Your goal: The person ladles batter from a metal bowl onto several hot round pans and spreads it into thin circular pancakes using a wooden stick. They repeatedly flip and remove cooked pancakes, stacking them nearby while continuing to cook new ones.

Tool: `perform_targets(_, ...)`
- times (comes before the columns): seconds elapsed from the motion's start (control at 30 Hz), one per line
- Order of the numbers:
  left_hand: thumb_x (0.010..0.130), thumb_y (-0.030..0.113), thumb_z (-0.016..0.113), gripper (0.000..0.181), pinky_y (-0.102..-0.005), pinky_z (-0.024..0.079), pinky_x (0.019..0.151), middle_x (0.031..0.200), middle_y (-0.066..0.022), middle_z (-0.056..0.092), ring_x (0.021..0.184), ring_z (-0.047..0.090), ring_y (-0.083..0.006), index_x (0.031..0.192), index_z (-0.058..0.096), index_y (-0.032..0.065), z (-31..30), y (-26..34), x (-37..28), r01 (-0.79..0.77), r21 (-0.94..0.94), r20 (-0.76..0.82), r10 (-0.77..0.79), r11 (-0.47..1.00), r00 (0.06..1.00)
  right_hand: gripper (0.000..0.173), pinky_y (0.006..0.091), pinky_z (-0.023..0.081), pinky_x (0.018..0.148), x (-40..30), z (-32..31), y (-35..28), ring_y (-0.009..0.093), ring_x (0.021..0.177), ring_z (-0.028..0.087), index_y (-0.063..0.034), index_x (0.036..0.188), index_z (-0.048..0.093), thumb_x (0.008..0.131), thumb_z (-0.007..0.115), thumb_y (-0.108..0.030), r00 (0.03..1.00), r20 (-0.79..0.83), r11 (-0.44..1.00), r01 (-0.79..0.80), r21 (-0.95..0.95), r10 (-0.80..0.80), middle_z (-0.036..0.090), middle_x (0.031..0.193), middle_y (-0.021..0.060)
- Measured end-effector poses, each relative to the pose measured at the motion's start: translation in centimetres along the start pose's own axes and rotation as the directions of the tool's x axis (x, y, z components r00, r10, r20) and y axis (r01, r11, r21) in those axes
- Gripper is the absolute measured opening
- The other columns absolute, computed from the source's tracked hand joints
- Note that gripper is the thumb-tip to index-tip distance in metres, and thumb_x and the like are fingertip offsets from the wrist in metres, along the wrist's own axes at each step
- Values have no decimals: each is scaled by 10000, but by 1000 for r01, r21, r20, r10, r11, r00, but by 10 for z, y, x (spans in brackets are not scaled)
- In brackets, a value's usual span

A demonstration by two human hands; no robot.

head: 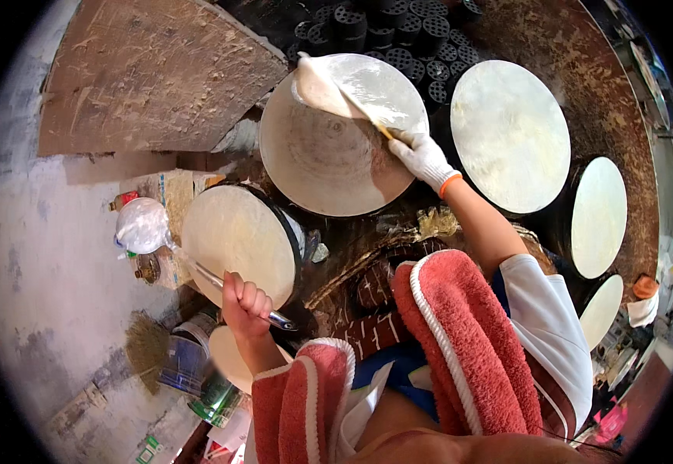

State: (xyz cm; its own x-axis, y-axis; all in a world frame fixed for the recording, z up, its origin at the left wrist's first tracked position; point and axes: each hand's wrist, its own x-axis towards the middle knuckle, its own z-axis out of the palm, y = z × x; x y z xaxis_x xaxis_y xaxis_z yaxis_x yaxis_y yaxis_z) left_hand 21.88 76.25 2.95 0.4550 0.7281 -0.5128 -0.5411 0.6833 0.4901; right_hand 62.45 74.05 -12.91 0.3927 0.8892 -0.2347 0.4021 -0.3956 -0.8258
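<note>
My right hand [420,153], in a white knitted glove with an orange cuff, grips a slender stick or spatula [365,110]. A thin pale sheet, like a crepe [322,90], is folded up along the stick. Below it lies a large round griddle [336,168], partly bare and grey with a shiny whitish area at its upper right. My bare left hand [246,304] is closed around the handle of a metal ladle [142,226]. That handle passes over a round pale-topped pan or container [238,240], and the ladle's bowl is beyond its left side.
Black honeycomb coal briquettes [391,35] are piled behind the griddle. Several pale round surfaces, including a large one [510,136], curve along my right. A rough brown board [156,75] stands at upper left. Bottles [148,268], a blue bucket [182,362] and a broom [146,348] are at left.
</note>
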Motion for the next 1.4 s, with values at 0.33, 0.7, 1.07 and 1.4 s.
perform_targets(0.33, 999, 360, 336, 403, -256, 179, 313, 446, 59, 203, 334, 171, -72, 650, 344, 161, 30, -31, -17, -102, 83, -308, 123, 991, 943, 409, 272, 466, 864, 60, -45, 3, 192, 925, 641, -51, 1231, 559, 887, 551, -271, 986, 166, 985, -6, 170, -23, 666, 1044, 149)
perform_targets(0.7, 1001, 352, 336, 401, -246, 170, 312, 445, 62, 205, 333, 164, -72, 649, 337, 160, 47, -60, -34, -168, 39, -411, 169, 985, 896, 356, 264, 468, 836, 81, -76, -30, 115, 902, 610, -33, 1162, 607, 862, 598, -224, 819, 548, 973, 229, -40, -170, 679, 1011, 116)
perform_targets(1.07, 1000, 341, 338, 391, -246, 182, 316, 452, 60, 219, 333, 177, -70, 658, 335, 152, 56, -110, -68, -282, -40, -580, 208, 959, 788, 366, 356, 486, 795, 88, -72, -40, 298, 866, 641, -107, 1142, 627, 873, 558, -346, 683, 730, 896, 341, -284, -29, 655, 965, 187)
perform_targets(1.4, 996, 336, 357, 387, -248, 183, 329, 458, 64, 222, 344, 193, -71, 652, 331, 160, 58, -131, -97, -270, -39, -583, 198, 962, 788, 440, 296, 458, 903, 126, -37, -55, 254, 990, 631, -91, 1228, 576, 872, 563, -348, 767, 624, 892, 377, -249, -150, 647, 1105, 137)
